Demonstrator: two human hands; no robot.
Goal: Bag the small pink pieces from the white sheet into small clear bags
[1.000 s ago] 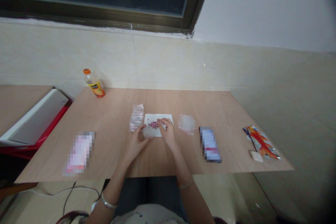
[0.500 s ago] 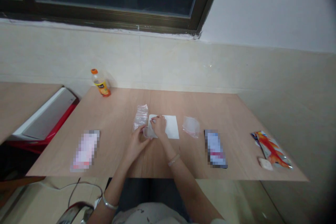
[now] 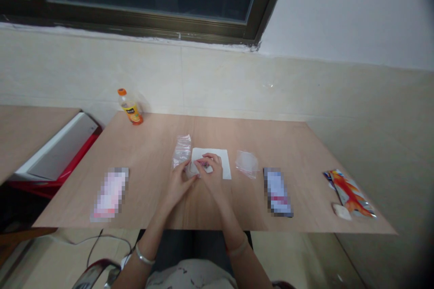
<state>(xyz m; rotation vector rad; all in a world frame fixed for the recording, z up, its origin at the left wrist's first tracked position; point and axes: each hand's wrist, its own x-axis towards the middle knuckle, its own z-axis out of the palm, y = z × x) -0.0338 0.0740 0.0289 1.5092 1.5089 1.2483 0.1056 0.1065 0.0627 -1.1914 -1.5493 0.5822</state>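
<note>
My left hand (image 3: 178, 185) is closed around the edge of a small clear plastic bag (image 3: 192, 170), with thumb and fingers at its near and far sides. The bag lies over the left part of a white sheet (image 3: 224, 167). My right hand (image 3: 212, 178) is curled above the sheet, its fingertips close to the bag's right side. Small dark and pinkish bits (image 3: 205, 164) show within the curl of its fingers, too small to name. A row of overlapping clear bags (image 3: 183, 148) lies just beyond my left hand.
More clear bags (image 3: 247, 163) lie right of the sheet. A blurred phone (image 3: 111, 194) lies at left and another phone (image 3: 278, 192) at right. An orange-capped bottle (image 3: 131, 109) stands at the back left. An orange packet (image 3: 352, 192) and a whitish lump (image 3: 342, 211) lie far right.
My right hand has moved a little right and nearer to me, and its fingers have curled, showing small dark bits. My left hand stays nearly in place on the bag.
</note>
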